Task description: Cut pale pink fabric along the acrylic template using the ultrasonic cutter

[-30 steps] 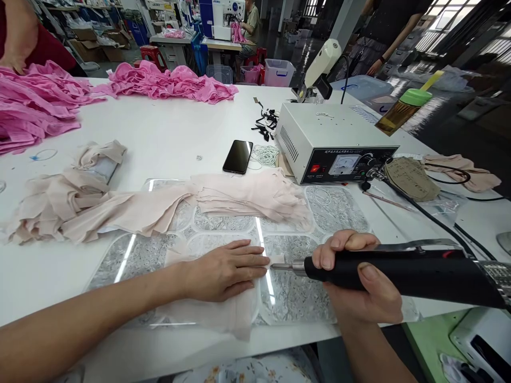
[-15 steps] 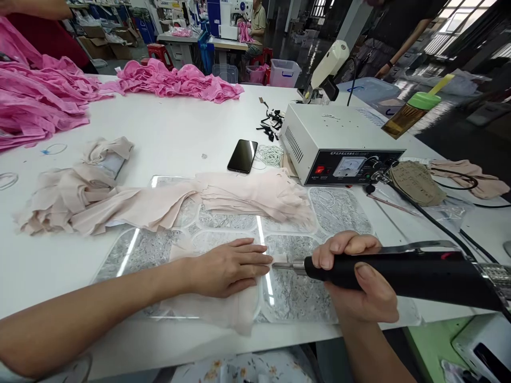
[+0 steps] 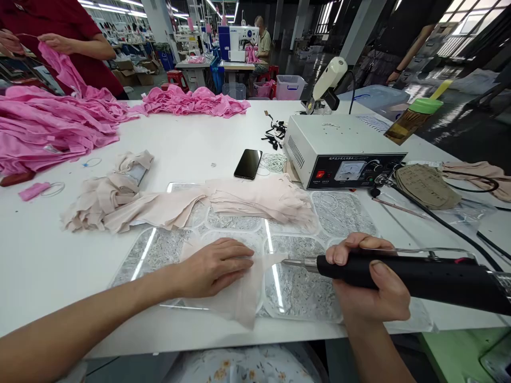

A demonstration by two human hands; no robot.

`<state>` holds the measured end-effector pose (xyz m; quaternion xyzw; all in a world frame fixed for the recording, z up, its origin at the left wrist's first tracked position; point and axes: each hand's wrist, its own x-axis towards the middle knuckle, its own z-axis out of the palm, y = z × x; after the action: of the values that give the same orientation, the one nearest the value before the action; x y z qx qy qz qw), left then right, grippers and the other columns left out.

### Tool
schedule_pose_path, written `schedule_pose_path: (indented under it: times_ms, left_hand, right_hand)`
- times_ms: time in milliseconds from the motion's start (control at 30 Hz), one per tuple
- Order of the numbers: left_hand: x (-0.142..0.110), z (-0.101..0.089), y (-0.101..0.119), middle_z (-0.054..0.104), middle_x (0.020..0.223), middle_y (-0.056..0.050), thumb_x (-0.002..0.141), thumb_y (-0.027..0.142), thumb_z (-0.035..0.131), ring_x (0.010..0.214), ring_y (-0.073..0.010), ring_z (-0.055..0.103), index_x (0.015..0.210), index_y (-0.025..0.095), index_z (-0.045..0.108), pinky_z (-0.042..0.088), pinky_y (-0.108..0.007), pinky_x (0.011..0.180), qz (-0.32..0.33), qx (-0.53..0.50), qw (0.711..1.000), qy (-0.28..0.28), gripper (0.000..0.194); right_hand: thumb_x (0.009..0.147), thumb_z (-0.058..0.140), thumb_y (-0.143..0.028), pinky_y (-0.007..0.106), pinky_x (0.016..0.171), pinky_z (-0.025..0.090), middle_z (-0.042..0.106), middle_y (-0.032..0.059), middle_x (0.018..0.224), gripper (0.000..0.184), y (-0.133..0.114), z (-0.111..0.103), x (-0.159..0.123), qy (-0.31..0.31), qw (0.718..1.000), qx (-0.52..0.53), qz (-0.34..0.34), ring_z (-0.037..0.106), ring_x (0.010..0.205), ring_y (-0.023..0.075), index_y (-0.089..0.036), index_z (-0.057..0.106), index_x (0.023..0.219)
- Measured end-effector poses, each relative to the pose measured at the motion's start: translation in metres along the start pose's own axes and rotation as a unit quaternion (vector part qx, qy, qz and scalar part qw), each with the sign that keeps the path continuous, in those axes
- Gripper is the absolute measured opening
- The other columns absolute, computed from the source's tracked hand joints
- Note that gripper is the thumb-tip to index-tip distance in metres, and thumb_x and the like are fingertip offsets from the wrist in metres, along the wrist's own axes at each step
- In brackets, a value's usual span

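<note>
My left hand lies flat, fingers stretched out, on a thin beige fabric piece spread over the grey marbled mat. In my right hand is a black handheld ultrasonic cutter, its metal tip pointing left. That tip is at the narrow right end of the fabric; whether it touches cannot be told. Just beyond my hands rests a stack of beige fabric pieces. To its left sits a crumpled heap of beige fabric.
A control box with a dial stands back right, its cable running toward the cutter. A phone lies behind the stack. Pink fabric covers the far left, where a co-worker in a red top handles some. A green-lidded bottle is at right.
My left hand has moved slightly left, away from the cutter's tip, uncovering the fabric's narrow end. The view has tilted up and shifted, showing the co-worker's hands with pink fabric.
</note>
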<state>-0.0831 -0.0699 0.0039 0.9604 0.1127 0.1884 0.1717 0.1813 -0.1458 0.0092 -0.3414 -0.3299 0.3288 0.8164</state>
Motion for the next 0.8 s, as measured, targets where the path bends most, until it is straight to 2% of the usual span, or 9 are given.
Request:
schedule_pose_path:
  times_ms: [133, 267, 500, 600, 667, 800]
  left_hand:
    - [-0.016, 0.008, 0.014, 0.067, 0.099, -0.011, 0.102, 0.02, 0.041, 0.087, -0.0184, 0.064, 0.116, 0.014, 0.062, 0.056, -0.031, 0.077, -0.068, 0.075, 0.994, 0.041, 0.026]
    - [-0.021, 0.017, 0.021, 0.063, 0.092, -0.009, 0.102, 0.025, 0.041, 0.078, -0.0181, 0.061, 0.115, 0.013, 0.06, 0.054, -0.031, 0.07, -0.087, 0.118, 0.988, 0.056, 0.025]
    - [-0.022, 0.025, 0.019, 0.062, 0.1, -0.011, 0.102, 0.028, 0.041, 0.089, -0.0217, 0.059, 0.117, 0.013, 0.058, 0.053, -0.037, 0.078, -0.084, 0.142, 0.985, 0.043, 0.027]
    - [-0.024, 0.027, 0.015, 0.062, 0.104, -0.012, 0.103, 0.028, 0.039, 0.093, -0.022, 0.059, 0.12, 0.015, 0.057, 0.053, -0.038, 0.083, -0.077, 0.125, 0.988, 0.055, 0.028]
    - [-0.023, 0.026, 0.011, 0.062, 0.106, -0.012, 0.103, 0.026, 0.038, 0.096, -0.0224, 0.058, 0.12, 0.015, 0.057, 0.052, -0.039, 0.085, -0.07, 0.1, 0.991, 0.056, 0.028]
    - [-0.012, 0.011, 0.003, 0.064, 0.111, -0.012, 0.101, 0.02, 0.041, 0.101, -0.0226, 0.061, 0.12, 0.015, 0.059, 0.05, -0.041, 0.095, -0.02, 0.056, 0.998, 0.003, 0.027]
  right_hand:
    - [0.064, 0.06, -0.024, 0.03, 0.047, 0.046, 0.057, -0.0001, 0.077, 0.014, 0.0, 0.003, 0.0, 0.007, 1.0, 0.004, -0.005, 0.054, 0.049, 0.0103, -0.02, 0.064, 0.078]
    - [0.065, 0.059, -0.023, 0.03, 0.047, 0.046, 0.059, 0.0003, 0.076, 0.015, 0.0, 0.005, 0.001, 0.0, 1.0, -0.004, -0.018, 0.054, 0.047, 0.0109, -0.019, 0.065, 0.078]
    - [0.066, 0.059, -0.025, 0.031, 0.048, 0.047, 0.059, 0.0, 0.078, 0.016, 0.007, 0.003, 0.001, -0.008, 0.999, -0.022, -0.023, 0.055, 0.047, 0.011, -0.02, 0.066, 0.08]
    - [0.068, 0.058, -0.025, 0.031, 0.048, 0.048, 0.059, 0.0005, 0.079, 0.017, 0.01, 0.003, 0.002, -0.014, 0.999, -0.021, -0.037, 0.055, 0.048, 0.0105, -0.021, 0.066, 0.083]
    - [0.07, 0.057, -0.026, 0.031, 0.048, 0.048, 0.059, 0.0007, 0.08, 0.017, 0.011, 0.003, 0.002, -0.013, 0.999, -0.02, -0.041, 0.055, 0.048, 0.0103, -0.021, 0.065, 0.084]
    - [0.07, 0.057, -0.027, 0.031, 0.049, 0.048, 0.058, 0.0005, 0.08, 0.017, 0.008, 0.002, 0.003, -0.009, 0.999, -0.02, -0.043, 0.055, 0.048, 0.0103, -0.02, 0.065, 0.083]
